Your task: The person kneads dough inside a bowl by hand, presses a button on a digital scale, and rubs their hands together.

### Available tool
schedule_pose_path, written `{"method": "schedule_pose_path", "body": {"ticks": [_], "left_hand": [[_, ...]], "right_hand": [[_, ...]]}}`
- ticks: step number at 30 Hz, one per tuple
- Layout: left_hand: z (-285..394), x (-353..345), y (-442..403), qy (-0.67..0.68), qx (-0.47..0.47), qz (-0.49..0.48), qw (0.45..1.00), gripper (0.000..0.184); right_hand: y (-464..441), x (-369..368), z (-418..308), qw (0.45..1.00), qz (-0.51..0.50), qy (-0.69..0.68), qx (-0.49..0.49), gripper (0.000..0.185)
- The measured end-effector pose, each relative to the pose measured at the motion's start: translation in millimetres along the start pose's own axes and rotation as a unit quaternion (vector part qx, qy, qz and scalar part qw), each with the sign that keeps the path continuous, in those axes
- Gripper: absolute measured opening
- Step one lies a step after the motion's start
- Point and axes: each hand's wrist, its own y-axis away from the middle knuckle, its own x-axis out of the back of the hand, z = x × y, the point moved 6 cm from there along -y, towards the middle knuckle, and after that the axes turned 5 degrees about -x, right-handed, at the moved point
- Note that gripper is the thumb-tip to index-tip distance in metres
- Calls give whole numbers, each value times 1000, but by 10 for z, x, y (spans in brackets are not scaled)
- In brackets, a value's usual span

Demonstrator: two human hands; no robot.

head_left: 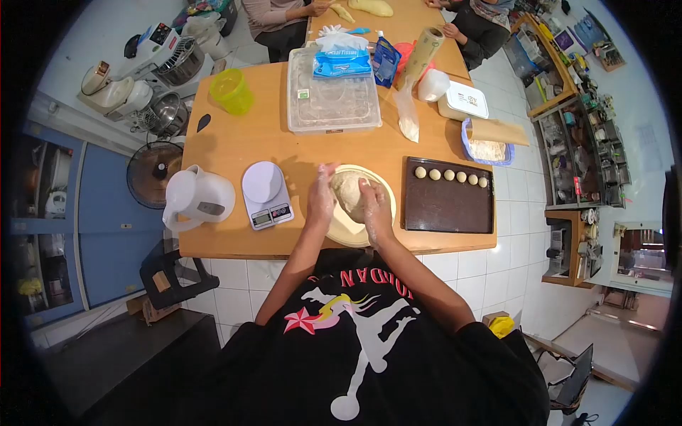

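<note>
A rounded lump of pale dough [346,190] is over a round cream-coloured basin [384,190] at the table's near edge. My right hand [377,207] grips the dough from the right, thumb on top. On the other side, my left hand [321,197] is held upright with its fingers stretched out, its palm turned to the dough; whether it presses on it is hard to see. Both hands look dusted with flour. To the right lies a dark baking tray [449,206] with several small dough balls [449,175] in a row along its far side.
Left of the basin are a digital kitchen scale [267,195] and a white jug [202,199]. Farther back stand a yellow-green container [231,92], a lidded plastic box [332,106] with a tissue pack [342,62], and a blue basket [489,150] holding flour. Two people [477,32] work at the far end.
</note>
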Motion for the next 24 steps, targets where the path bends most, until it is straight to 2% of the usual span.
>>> {"method": "schedule_pose_path", "body": {"ticks": [1,2,3,5,8,10,13,15,17,18,21,24], "left_hand": [[16,-157,76,95,103,-36,990,45],[446,-277,369,-188,-169,4,967,43],[474,-321,401,-240,-239,4,941,43],[561,-327,454,-284,-184,51,940,41],[286,-168,324,-187,-164,96,964,36],[112,-85,225,-46,-111,76,990,31],[-35,-92,225,132,8,22,991,32],[-94,-119,310,224,91,-14,970,38],[-202,-138,352,244,155,-20,957,40],[-257,-149,360,253,185,-24,949,41],[-585,100,179,132,170,-12,976,41],[-884,360,53,59,15,30,998,42]], "right_hand": [[-78,27,90,998,30,36,42,44],[-167,50,200,992,59,72,85,43],[-186,57,242,982,87,108,126,43],[-66,-13,52,978,100,116,139,38],[-102,-12,43,976,119,121,134,33],[-237,35,38,981,95,128,114,30],[-471,45,53,993,-35,97,58,26],[-651,29,216,988,-147,7,-50,24],[-577,-31,192,957,-227,-50,-175,25],[-551,-45,203,945,-250,-53,-202,28],[-387,-57,213,930,-254,-86,-252,25],[-376,-29,291,920,-320,-3,-228,27]]}}
